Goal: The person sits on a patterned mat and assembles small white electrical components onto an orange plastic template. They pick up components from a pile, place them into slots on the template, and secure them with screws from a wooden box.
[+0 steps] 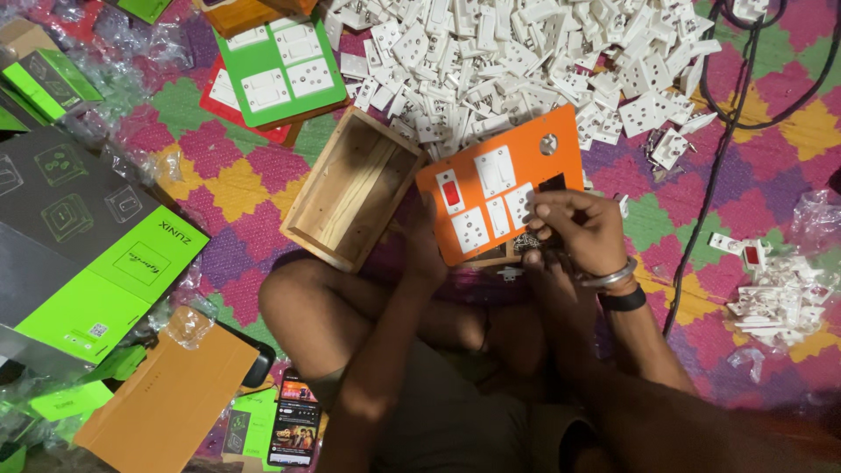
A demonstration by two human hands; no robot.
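Observation:
An orange switchboard plate (517, 162) with several white switches and sockets and one red switch is tilted over my lap. My left hand (422, 247) holds its lower left edge from underneath. My right hand (574, 229) pinches a white socket module (522, 203) at the plate's lower right, beside an empty dark cut-out (552, 182). An open wooden box (352, 187) lies just left of the plate on the patterned mat.
A large heap of white switch and socket parts (526, 61) fills the top. A green fitted plate (280, 66) lies top left. Green and grey cartons (79, 254) sit left, a phone (293, 429) below, black cables (727, 131) and more parts (775, 293) right.

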